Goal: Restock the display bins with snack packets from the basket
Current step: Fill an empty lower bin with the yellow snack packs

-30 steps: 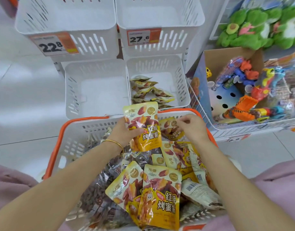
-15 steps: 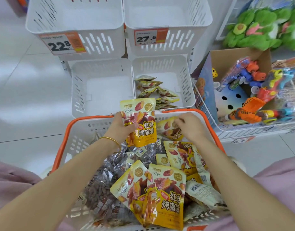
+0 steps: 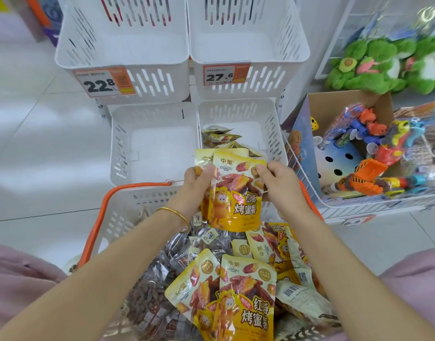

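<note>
Packets, two yellow ones overlapped, held upright over the far rim of the basket. I see the left hand curled round their left edge and the right hand pinching the upper right corner. Basket is white with an orange rim and holds more yellow packets plus clear bags of brown snacks. Just beyond it, lower right bin has a few similar packets along its left wall, with lower left bin beside it. Upper bins are tagged 22.8 and 27.6. To the right I make out a cardboard box of plastic toys.
</note>
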Demonstrator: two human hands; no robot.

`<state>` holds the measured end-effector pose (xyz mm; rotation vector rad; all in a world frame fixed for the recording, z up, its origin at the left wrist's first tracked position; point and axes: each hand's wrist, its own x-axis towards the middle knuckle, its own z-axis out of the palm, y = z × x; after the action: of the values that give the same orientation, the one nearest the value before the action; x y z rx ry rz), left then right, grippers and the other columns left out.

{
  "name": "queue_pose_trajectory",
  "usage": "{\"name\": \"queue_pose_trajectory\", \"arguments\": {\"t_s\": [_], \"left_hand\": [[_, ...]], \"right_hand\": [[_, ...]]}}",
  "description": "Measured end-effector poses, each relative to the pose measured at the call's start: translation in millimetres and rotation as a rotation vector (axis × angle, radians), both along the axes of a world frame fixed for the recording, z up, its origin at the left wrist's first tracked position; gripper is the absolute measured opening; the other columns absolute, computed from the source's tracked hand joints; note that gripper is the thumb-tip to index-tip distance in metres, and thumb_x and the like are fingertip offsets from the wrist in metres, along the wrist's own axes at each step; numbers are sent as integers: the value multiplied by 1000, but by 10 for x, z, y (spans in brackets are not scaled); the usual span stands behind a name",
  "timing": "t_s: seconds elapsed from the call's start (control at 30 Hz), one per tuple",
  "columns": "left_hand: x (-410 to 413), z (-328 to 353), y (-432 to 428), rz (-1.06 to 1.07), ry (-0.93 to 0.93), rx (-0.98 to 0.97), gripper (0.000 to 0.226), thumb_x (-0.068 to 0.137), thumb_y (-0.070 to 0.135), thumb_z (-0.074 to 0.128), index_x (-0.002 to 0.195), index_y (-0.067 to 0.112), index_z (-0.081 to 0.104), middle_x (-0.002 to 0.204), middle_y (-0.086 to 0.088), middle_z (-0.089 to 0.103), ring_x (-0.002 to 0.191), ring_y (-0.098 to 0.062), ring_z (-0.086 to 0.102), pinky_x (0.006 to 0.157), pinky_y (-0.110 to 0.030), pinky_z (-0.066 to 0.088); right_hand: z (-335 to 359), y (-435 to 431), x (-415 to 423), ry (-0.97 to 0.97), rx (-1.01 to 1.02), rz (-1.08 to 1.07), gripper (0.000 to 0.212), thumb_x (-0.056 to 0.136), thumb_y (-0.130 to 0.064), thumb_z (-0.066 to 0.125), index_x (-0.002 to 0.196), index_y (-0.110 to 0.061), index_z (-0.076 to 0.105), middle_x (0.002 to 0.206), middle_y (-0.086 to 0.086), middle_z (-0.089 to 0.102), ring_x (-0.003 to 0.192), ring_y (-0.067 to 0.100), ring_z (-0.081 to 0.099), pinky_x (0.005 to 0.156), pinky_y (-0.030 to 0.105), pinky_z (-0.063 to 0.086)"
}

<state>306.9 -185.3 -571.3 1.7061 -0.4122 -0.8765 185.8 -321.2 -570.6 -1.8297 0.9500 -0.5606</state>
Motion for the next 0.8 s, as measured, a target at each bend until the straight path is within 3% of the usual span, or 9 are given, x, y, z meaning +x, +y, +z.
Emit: {"name": "queue_pose_trajectory", "arguments": {"t_s": [0.1,0.2,0.3,0.37,0.43,0.53,0.6,0.7,0.8], "left_hand": [[-74,42,9,-200,-145,55,53,79,34,71,113,21,31,97,-3,58,73,-12,59,56,-21,54],[-14,-25,-22,-276,-174,23,60,76,22,75,114,23,29,104,-1,58,84,-12,61,64,-23,55],[116,-8,-176,-362,-281,1,58,76,12,75,108,23,28,98,3,57,81,-9,59,64,-22,53],[197,69,-324,-426,-374,-16,61,76,9,75,111,23,27,98,3,56,81,-10,59,67,-21,53],[310,140,-526,-456,-457,-52,67,75,8,76,118,21,27,99,11,52,85,-7,58,71,-15,50],[483,213,-918,-436,-544,-109,74,72,6,78,121,23,26,101,17,47,95,-7,56,76,-13,49],[591,217,-1206,-402,-599,-150,81,68,5,80,126,24,27,107,11,47,101,-9,54,80,-13,49],[846,53,-1543,-280,-765,-56,90,70,15,81,141,14,26,134,-5,40,125,-17,40,99,-15,33],[1110,-255,-1620,-206,-990,126,65,83,21,69,138,9,36,143,-11,37,134,-27,29,108,-25,19]], "right_hand": [[-12,39,53,6,-38,-12,33,96,-26,51,74,-1,55,73,18,58,72,34,56,71,58,50],[93,-112,83,57,-115,81,25,88,-32,64,96,-10,57,104,7,61,85,24,60,78,49,52],[343,-398,86,86,150,346,72,76,-30,77,136,-36,36,130,-16,42,102,7,55,78,28,53],[452,-569,128,216,166,507,86,71,-21,81,142,-35,35,131,-14,44,100,9,60,68,30,58],[515,-728,213,254,95,533,72,70,-14,82,133,-24,49,118,-5,57,86,12,67,65,38,60],[558,-935,371,171,-90,435,34,74,-8,78,105,-6,64,87,11,67,64,11,64,61,36,59],[531,-1076,439,81,-284,308,22,74,-7,77,94,-5,68,82,16,69,65,17,62,66,34,53],[369,-1292,475,-6,-752,139,24,72,-7,76,96,-7,72,92,12,71,84,27,66,76,32,50],[75,-1532,496,-28,-966,55,30,68,-3,70,98,-5,72,99,13,71,92,33,66,81,35,50]]}}
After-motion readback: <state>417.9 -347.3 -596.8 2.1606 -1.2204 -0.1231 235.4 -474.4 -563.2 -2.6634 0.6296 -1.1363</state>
